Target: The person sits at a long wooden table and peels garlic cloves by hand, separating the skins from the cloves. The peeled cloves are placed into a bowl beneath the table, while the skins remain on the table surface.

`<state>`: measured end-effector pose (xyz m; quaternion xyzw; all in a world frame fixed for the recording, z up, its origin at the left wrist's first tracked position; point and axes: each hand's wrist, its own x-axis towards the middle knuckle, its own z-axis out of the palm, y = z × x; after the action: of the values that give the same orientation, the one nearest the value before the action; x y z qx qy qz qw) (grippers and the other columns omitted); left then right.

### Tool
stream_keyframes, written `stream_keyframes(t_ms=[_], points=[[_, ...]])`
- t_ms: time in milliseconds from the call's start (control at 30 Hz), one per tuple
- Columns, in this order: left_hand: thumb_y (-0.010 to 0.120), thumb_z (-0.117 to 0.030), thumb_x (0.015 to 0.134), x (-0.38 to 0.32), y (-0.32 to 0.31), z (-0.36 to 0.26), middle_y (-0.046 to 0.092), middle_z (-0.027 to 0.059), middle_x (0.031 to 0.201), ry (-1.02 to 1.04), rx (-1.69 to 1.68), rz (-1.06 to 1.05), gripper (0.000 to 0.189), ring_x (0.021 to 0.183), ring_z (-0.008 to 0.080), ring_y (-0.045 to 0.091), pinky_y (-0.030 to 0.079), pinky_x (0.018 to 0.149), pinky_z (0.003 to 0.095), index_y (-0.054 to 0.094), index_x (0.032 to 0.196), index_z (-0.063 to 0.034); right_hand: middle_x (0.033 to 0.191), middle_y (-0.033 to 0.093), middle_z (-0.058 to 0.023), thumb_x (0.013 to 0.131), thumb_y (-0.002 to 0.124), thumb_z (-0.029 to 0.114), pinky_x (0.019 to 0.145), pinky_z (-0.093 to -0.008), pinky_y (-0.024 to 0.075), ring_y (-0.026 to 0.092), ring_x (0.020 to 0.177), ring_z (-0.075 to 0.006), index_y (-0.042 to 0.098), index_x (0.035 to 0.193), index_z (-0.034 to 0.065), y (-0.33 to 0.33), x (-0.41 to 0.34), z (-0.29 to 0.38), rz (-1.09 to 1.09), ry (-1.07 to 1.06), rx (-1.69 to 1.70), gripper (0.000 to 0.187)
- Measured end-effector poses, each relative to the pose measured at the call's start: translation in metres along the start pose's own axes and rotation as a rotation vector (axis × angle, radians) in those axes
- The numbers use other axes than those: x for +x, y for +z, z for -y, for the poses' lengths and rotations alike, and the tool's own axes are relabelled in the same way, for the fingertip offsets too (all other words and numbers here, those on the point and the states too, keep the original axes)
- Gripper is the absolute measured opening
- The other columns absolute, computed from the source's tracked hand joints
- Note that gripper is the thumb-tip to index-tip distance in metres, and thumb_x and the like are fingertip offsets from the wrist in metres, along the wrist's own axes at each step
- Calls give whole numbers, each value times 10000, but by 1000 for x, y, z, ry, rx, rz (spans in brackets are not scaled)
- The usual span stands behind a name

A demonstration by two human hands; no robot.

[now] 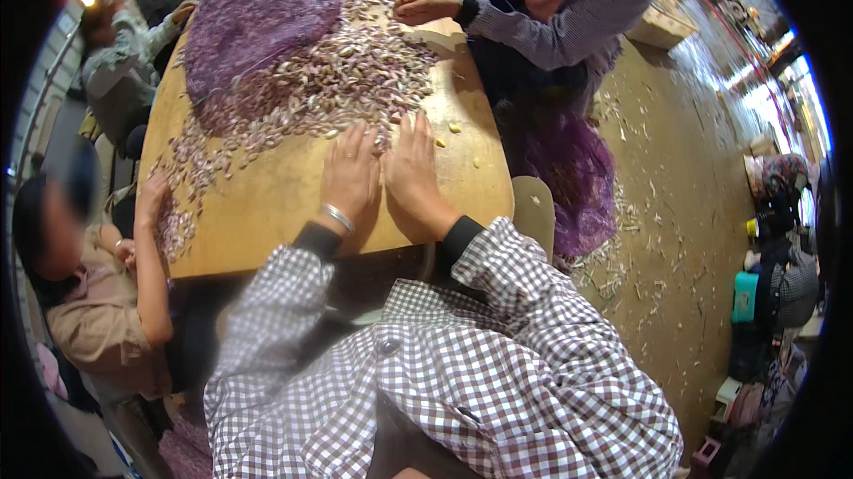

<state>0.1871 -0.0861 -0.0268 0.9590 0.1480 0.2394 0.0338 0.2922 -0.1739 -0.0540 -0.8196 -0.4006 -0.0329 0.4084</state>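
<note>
My left hand [350,171] and my right hand [412,169] rest side by side on the wooden tabletop [280,209], backs up and fingers stretched forward. Their fingertips touch the near edge of a heap of unpeeled purple-white garlic cloves [346,69]. A few cloves show in the narrow gap between the two hands. What lies under the palms is hidden. To the right of my right hand, a few peeled yellowish cloves [440,143] are scattered on the wood. A silver bracelet [338,218] circles my left wrist.
A purple mesh sack [266,12] lies across the heap at the far left. Co-workers' hands [430,10] reach over the table from the right and, at the left, a hand [153,199] touches cloves. Another purple mesh bag [576,186] stands beside the table on the littered floor [666,232].
</note>
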Motion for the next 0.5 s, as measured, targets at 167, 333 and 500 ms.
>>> stream_keyframes(t_ms=[167, 333, 500], points=[[412, -204, 972, 49, 44, 14, 250, 53, 1599, -111, 109, 216, 566, 1484, 269, 178, 143, 1173, 480, 294, 1524, -149, 1501, 221, -352, 925, 534, 233, 1157, -536, 185, 197, 1408, -488, 276, 1454, -65, 22, 60, -8, -189, 116, -70, 660], [353, -278, 998, 61, 45, 34, 309, 58, 1571, -117, 192, 274, 546, 1451, 266, 255, 169, 1166, 485, 299, 1513, -104, 1477, 387, -198, 956, 462, 276, 1144, -500, 234, 300, 1387, -417, 395, 1424, 11, 36, 93, -21, 6, -78, -257, 542], [393, -377, 991, 20, 4, 69, 379, 154, 1515, -195, 135, 379, 580, 1428, 337, 281, 138, 1180, 496, 366, 1465, -44, 1441, 451, -163, 961, 427, 276, 1124, -503, 269, 359, 1364, -388, 493, 1361, 38, 55, 71, 11, 62, -325, -151, 469]])
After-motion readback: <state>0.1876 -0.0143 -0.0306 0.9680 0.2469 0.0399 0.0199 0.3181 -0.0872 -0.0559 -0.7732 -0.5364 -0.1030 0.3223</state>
